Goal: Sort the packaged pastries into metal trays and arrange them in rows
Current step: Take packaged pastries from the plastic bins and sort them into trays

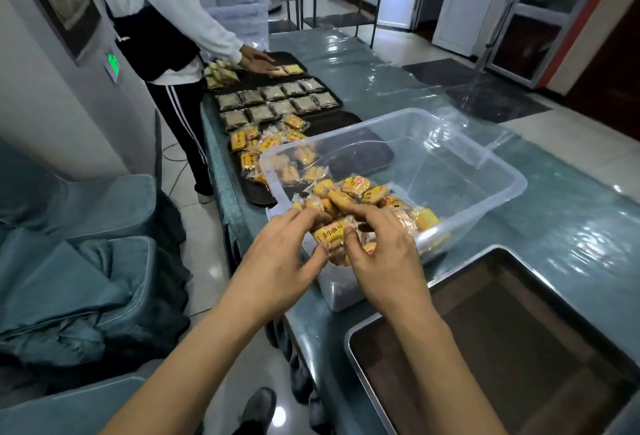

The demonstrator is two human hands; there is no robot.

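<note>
A clear plastic bin (485,171) on the table holds a heap of yellow packaged pastries (356,189) at its near left corner. My left hand (280,254) and my right hand (381,254) both reach into that corner, fingers curled round one yellow pastry pack (329,235) between them. An empty metal tray (349,337) lies at the near right. Beyond the bin, a dark tray (384,157) carries loose yellow packs (249,144).
Further back a tray of dark packs in rows (277,102) and a tray with pale packs (221,74), where another person's hand (258,62) rests. The table (571,227) is covered in clear film. Teal chairs (86,261) stand left.
</note>
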